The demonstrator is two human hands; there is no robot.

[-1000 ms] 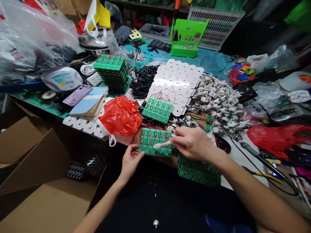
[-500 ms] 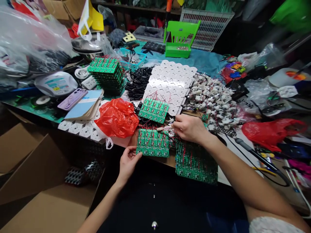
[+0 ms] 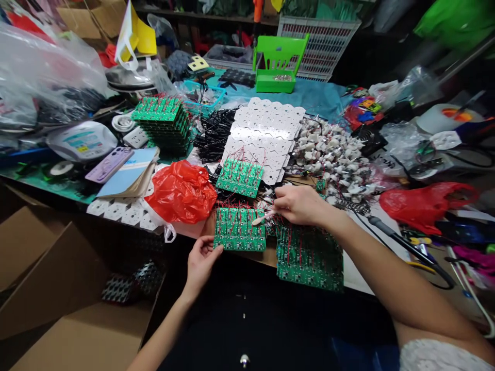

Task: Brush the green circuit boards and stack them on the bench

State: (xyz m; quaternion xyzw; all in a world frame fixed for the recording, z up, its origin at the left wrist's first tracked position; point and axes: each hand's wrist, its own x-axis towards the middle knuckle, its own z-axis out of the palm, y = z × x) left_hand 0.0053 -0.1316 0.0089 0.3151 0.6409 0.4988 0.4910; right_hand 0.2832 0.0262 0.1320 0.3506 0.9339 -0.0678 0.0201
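Observation:
A green circuit board panel [image 3: 240, 238] with red and black wires lies at the table's front edge. My left hand [image 3: 201, 257] grips its lower left corner between thumb and fingers. Above the panel's right part, my right hand [image 3: 296, 205] is closed on a slim, pale toothbrush [image 3: 258, 221]. The brush head is over the wired rows; whether it touches them I cannot tell. Just behind lies another wired green panel [image 3: 240, 178], partly on white perforated sheets [image 3: 266, 129]. A stack of green panels [image 3: 309, 263] sits below my right forearm.
At the left are a red plastic bag [image 3: 183, 190], a blue booklet [image 3: 129, 172], a purple phone [image 3: 109, 165] and a taller panel stack [image 3: 162, 123]. White wired parts [image 3: 328, 157] are heaped at the right, near a soldering iron [image 3: 386, 232]. Behind stands a green chair-shaped holder [image 3: 276, 80].
The toothbrush head has moved slightly down the panel, and its angle is steeper. My left hand keeps its hold on the corner. The whole view has shifted a little.

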